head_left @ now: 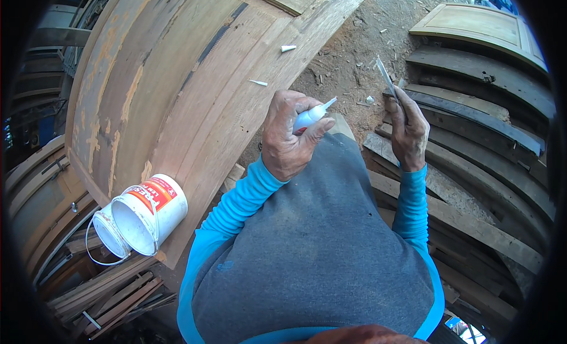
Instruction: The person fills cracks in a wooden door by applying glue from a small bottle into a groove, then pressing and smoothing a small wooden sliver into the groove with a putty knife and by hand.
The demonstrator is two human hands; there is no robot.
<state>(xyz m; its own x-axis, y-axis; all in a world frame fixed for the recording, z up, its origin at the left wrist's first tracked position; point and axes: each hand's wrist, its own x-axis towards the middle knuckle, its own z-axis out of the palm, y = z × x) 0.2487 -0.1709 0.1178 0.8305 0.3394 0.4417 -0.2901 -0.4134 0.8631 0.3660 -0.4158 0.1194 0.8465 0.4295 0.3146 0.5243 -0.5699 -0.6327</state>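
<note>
One large wooden panel [171,90] stretches out at left. The left hand [287,140] curls around a small white bottle [308,118], nozzle [329,103] angled rightward; well apart from it, the right hand [409,130] pinches a thin, flat strip [385,75].

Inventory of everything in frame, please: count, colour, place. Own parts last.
Large wooden panel: 1, brown, left of the person
Buckets: 2, white, one with a red-orange label, panel's near end
Small nozzle-like pieces: 2, white, on the panel's right side
Squeeze bottle: 1, whitish, in left hand
Thin flat piece: 1, pale, in right hand
Planks: many, grey-brown, right
Framed panel: 1, light wood, upper right
Wood strips: many, brown, lower left
Ground: 1, brown, top middle
Left hand: 1, dusty, blue sleeve, centre
Right hand: 1, dusty, blue sleeve, right of centre
</note>
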